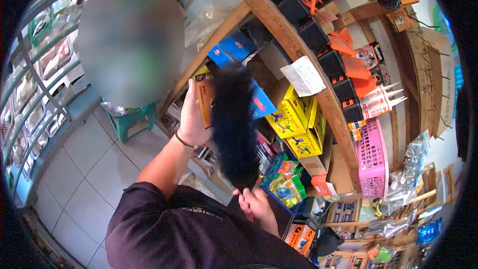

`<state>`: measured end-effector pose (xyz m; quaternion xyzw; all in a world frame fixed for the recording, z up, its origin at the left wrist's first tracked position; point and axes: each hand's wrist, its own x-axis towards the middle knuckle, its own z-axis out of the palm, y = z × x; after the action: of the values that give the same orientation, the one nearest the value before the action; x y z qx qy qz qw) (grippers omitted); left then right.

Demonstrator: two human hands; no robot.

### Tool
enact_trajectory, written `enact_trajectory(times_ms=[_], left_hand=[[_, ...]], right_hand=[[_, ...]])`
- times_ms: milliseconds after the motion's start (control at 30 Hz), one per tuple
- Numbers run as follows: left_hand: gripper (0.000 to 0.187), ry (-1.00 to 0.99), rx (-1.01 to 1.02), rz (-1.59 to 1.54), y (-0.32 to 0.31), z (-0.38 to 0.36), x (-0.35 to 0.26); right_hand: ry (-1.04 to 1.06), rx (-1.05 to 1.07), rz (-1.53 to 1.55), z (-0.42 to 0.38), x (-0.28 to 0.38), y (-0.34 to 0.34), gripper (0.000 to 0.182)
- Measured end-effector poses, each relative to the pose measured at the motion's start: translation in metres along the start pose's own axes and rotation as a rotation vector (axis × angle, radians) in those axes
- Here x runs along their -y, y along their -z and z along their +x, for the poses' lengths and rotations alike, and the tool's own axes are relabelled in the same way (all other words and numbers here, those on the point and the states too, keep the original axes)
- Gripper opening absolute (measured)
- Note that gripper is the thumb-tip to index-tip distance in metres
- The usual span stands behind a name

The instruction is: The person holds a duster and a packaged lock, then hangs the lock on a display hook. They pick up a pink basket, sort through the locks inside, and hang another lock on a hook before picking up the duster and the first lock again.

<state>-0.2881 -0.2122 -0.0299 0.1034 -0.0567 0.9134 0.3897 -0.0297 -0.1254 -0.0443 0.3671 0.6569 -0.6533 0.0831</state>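
By wooden shelves (298, 45), half-curled left hand (191, 120) holds brown box (203, 103), right hand (257, 206) clenches duster (233, 124)

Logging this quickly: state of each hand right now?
Left hand: against an orange-brown box; grip can't be told.
Right hand: closed, holding a black duster.

Brown box (204, 103) partly hidden behind black duster (233, 124), its far side unseen

Centre: black duster (234, 124) bang in front of the blue box (263, 101)! | Right: wooden post (286, 37), yellow boxes (288, 117) crowding in | Left: passage over floor tiles (94, 184), green stool (142, 118) beyond
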Motion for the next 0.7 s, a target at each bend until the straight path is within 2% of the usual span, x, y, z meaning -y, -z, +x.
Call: enact_trajectory(times_ms=[33, 100, 133, 167, 233, 267, 300, 367, 400, 433, 500, 533, 567, 600, 633, 700], left_hand=[[0.068, 0.038, 0.056, 0.039, 0.007, 0.001, 0.0], [0.068, 0.124, 0.07, -0.138, 0.002, 0.001, -0.002], [0.068, 0.188, 0.393, -0.072, 0.034, 0.015, 0.0], [0.068, 0.28, 0.18, 0.154, 0.038, 0.023, -0.003], [0.066, 0.232, 0.446, -0.098, 0.022, 0.019, 0.004], [0.065, 0.108, 0.02, -0.114, 0.009, 0.016, 0.01], [0.066, 0.061, 0.031, -0.046, 0.004, 0.016, 0.016], [0.064, 0.18, 0.141, -0.2, 0.012, 0.013, 0.023], [0.064, 0.324, 0.464, -0.145, 0.055, 0.027, 0.033], [0.063, 0.495, 0.357, -0.196, 0.058, 0.033, 0.025], [0.062, 0.405, 0.468, -0.115, 0.056, 0.028, 0.04], [0.059, 0.344, 0.2, -0.089, 0.02, 0.01, 0.031], [0.06, 0.199, -0.059, -0.11, 0.012, 0.013, 0.039], [0.06, 0.2, -0.028, -0.116, 0.003, 0.01, 0.042], [0.06, 0.198, 0.003, -0.126, -0.004, 0.008, 0.043], [0.06, 0.408, 0.527, -0.073, 0.035, 0.021, 0.042]], right_hand=[[0.023, 0.033, 0.007, 0.004, -0.001, -0.001, 0.032], [0.056, 0.122, -0.293, 0.003, -0.012, 0.004, 0.033], [0.057, 0.109, -0.292, -0.001, -0.008, 0.005, 0.033], [0.079, 0.095, -0.339, -0.008, 0.0, 0.005, 0.033], [0.099, 0.073, -0.385, -0.011, 0.005, 0.007, 0.034], [0.047, -0.008, -0.309, -0.012, 0.001, 0.008, 0.032], [-0.008, -0.093, -0.225, -0.014, -0.005, 0.009, 0.03], [-0.031, -0.071, -0.244, -0.021, -0.019, 0.007, 0.029], [0.059, -0.099, -0.384, -0.026, -0.023, 0.005, 0.03], [0.149, -0.119, -0.53, -0.029, -0.025, 0.003, 0.034], [0.097, -0.189, -0.41, -0.031, -0.025, 0.002, 0.033], [0.053, -0.249, -0.304, -0.031, -0.024, 0.001, 0.033], [0.012, -0.308, -0.199, -0.033, -0.026, 0.001, 0.032], [0.012, -0.224, -0.242, -0.032, -0.033, 0.002, 0.032], [0.016, -0.23, -0.231, -0.033, -0.037, 0.0, 0.032], [-0.046, -0.076, -0.297, -0.037, -0.028, -0.01, 0.036]])
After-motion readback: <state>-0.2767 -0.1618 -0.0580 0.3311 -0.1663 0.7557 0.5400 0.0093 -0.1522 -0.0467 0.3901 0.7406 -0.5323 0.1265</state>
